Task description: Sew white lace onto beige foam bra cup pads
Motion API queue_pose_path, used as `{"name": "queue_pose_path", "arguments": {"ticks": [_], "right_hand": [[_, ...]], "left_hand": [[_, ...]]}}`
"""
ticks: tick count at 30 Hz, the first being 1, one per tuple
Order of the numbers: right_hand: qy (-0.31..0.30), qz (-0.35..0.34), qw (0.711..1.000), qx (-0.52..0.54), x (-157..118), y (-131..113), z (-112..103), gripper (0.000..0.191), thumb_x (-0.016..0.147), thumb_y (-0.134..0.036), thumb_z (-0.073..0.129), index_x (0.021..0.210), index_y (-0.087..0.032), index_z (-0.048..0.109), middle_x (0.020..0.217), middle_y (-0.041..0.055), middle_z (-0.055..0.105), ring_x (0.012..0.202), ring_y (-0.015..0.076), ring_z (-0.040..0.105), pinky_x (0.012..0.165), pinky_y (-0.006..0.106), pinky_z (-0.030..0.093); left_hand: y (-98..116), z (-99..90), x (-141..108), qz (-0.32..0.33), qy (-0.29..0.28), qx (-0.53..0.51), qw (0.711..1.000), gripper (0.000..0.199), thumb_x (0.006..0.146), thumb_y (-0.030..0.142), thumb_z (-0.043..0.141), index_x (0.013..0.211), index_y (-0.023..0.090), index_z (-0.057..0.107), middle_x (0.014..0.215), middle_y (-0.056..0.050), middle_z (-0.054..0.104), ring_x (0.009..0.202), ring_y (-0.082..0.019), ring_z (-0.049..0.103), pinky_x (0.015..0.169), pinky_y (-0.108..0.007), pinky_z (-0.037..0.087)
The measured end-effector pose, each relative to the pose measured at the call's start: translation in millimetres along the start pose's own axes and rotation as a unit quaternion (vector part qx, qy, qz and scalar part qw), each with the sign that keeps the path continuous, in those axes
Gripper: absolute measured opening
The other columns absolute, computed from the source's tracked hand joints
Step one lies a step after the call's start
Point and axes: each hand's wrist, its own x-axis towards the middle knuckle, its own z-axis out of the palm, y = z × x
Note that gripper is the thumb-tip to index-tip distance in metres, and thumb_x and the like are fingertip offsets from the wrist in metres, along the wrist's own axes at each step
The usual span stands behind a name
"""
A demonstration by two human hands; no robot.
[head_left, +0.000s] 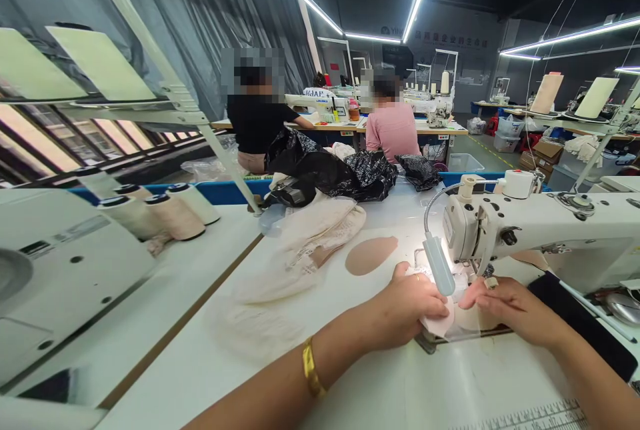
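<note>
My left hand (417, 300) is closed on a pale pink and white lacy fabric piece (440, 325) at the sewing machine (530, 220). Its fingers curl over the cloth, left of the needle area. My right hand (510, 307) is on the other side, its thumb and fingertips together at the edge of the same fabric. A bright lamp (440, 267) on a bent metal neck hides part of the cloth and the needle. A beige oval fabric piece (371, 255) lies flat behind my left hand. Left of it spreads a heap of cream lace fabric (300, 253).
Black plastic bags (340, 173) lie at the table's far edge. Thread cones (173, 217) stand on the left beside another machine (65, 277). A black phone-like slab (590, 330) and a clear ruler (530, 415) lie on the right. Two people (393, 123) sit ahead.
</note>
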Motion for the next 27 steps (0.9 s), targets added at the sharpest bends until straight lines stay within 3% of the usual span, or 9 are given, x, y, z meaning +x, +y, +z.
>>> {"name": "queue_pose_path", "arguments": {"ticks": [2, 5, 10, 16, 27], "right_hand": [[0.024, 0.002, 1.0, -0.015, 5.3, 4.6, 10.4, 0.038, 0.11, -0.039, 0.043, 0.108, -0.027, 0.078, 0.11, 0.0059, 0.077, 0.106, 0.026, 0.069, 0.098, 0.041, 0.054], [0.047, 0.006, 0.989, -0.139, 9.6, 12.9, 24.2, 0.032, 0.108, -0.031, 0.046, 0.11, -0.028, 0.078, 0.114, 0.0057, 0.078, 0.11, 0.0295, 0.066, 0.1, 0.049, 0.051], [0.055, 0.003, 0.962, -0.267, 6.5, 17.9, 26.4, 0.029, 0.106, -0.024, 0.047, 0.109, -0.028, 0.076, 0.121, 0.0043, 0.079, 0.103, 0.0317, 0.064, 0.09, 0.05, 0.052], [0.052, 0.004, 0.96, -0.274, 7.4, 18.4, 24.0, 0.032, 0.108, -0.026, 0.042, 0.108, -0.028, 0.074, 0.121, 0.0045, 0.078, 0.107, 0.0297, 0.065, 0.093, 0.049, 0.052], [0.058, -0.007, 0.964, -0.26, 6.8, 14.1, 18.0, 0.034, 0.108, -0.028, 0.042, 0.113, -0.028, 0.076, 0.119, 0.006, 0.077, 0.111, 0.0309, 0.065, 0.093, 0.047, 0.057]], "left_hand": [[-4.9, 1.4, 1.6, 0.007, 0.014, 0.01, 1.0, 0.03, 0.072, -0.009, 0.058, 0.079, 0.02, 0.062, 0.085, 0.004, 0.069, 0.09, -0.021, 0.061, 0.077, -0.036, 0.021], [-11.2, 3.4, 3.0, 0.014, 0.031, 0.021, 0.999, 0.026, 0.079, -0.004, 0.059, 0.08, 0.021, 0.067, 0.091, 0.001, 0.072, 0.093, -0.022, 0.062, 0.08, -0.037, 0.022], [-13.7, 2.5, 4.0, 0.02, 0.043, 0.028, 0.998, 0.024, 0.081, -0.002, 0.058, 0.077, 0.02, 0.067, 0.091, 0.002, 0.073, 0.095, -0.021, 0.063, 0.081, -0.037, 0.022], [-13.5, 1.8, 5.7, 0.006, 0.044, 0.048, 0.998, 0.028, 0.072, -0.006, 0.056, 0.076, 0.02, 0.064, 0.083, 0.005, 0.071, 0.085, -0.018, 0.058, 0.081, -0.037, 0.022], [-16.2, 4.1, 7.2, -0.004, 0.058, 0.042, 0.997, 0.032, 0.074, -0.006, 0.056, 0.085, 0.021, 0.07, 0.087, 0.002, 0.073, 0.087, -0.02, 0.059, 0.086, -0.039, 0.025]]}}
